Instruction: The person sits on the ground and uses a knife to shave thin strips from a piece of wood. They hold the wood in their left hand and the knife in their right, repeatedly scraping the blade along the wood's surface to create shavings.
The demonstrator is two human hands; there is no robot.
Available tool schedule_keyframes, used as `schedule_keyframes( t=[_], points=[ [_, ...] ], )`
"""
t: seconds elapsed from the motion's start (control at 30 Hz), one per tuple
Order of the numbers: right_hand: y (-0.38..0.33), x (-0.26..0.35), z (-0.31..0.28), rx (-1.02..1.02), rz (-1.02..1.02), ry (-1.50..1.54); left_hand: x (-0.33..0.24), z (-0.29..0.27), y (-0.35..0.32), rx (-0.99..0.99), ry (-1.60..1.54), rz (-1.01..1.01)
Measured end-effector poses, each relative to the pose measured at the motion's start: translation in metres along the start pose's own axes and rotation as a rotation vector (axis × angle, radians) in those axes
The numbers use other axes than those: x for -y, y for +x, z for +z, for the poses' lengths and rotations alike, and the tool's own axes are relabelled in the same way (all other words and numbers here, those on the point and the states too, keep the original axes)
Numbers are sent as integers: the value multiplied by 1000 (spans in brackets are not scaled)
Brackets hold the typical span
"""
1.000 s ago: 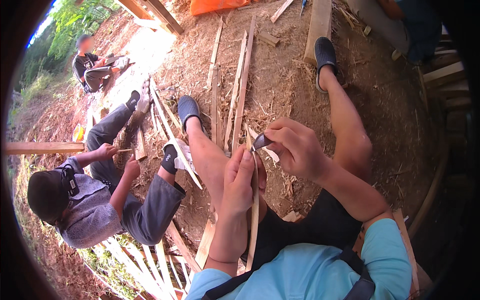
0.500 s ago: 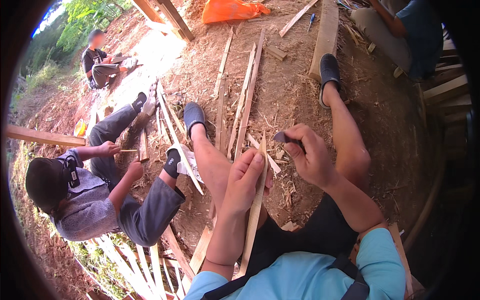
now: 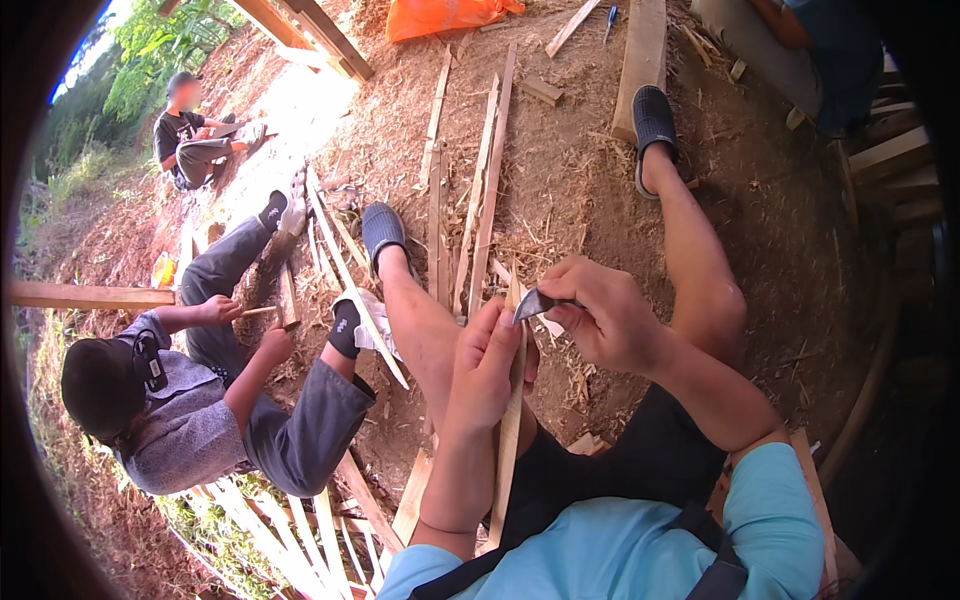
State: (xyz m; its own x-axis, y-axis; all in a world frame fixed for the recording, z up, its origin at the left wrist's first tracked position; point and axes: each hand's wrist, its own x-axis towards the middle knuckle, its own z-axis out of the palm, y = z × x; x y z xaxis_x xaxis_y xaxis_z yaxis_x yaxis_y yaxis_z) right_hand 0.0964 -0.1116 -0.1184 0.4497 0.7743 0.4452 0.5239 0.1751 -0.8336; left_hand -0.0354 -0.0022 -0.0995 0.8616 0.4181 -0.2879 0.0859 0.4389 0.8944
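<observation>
While the person sat on the dirt ground [image 3: 600, 200] with legs stretched out, the left hand [image 3: 485, 365] was clamped around a long thin wooden slat [image 3: 508, 440], fingers wrapped shut on its upper part. The slat ran up from beside the lap, between the thighs, to just in front of the hands. The right hand [image 3: 610, 320] gripped a small dark knife [image 3: 535, 303], fingers closed on its handle, blade tip resting at the slat's top end.

Judgement on handling: the slat looked light, stiff along its length but springy and easily split along the grain; splintery edges likely. Best held just below the cutting point, as the left hand did, with the lower end braced against the body.

Packages and signs: one orange bag [image 3: 445, 15], crumpled, lay at the far top edge of the ground. No labels or signs could be made out. More slats [image 3: 480, 200] lay beyond the feet. A seated co-worker [image 3: 200, 400] worked to the left.
</observation>
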Motion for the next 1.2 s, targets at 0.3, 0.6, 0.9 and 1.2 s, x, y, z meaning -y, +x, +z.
schedule_keyframes(
  t=[0.3,0.6,0.9,1.2],
  points=[
    [-4,-1,13,-158,-33,-59,6,4,0,-6,-19,54],
    [-11,-3,23,-253,2,-147,6,6,2,-24,12,35],
    [1,-17,-5,-471,218,-175,15,9,-19,178,64,-16],
    [-12,8,13,-229,312,30,16,-18,-8,158,-128,-31]
  ],
)
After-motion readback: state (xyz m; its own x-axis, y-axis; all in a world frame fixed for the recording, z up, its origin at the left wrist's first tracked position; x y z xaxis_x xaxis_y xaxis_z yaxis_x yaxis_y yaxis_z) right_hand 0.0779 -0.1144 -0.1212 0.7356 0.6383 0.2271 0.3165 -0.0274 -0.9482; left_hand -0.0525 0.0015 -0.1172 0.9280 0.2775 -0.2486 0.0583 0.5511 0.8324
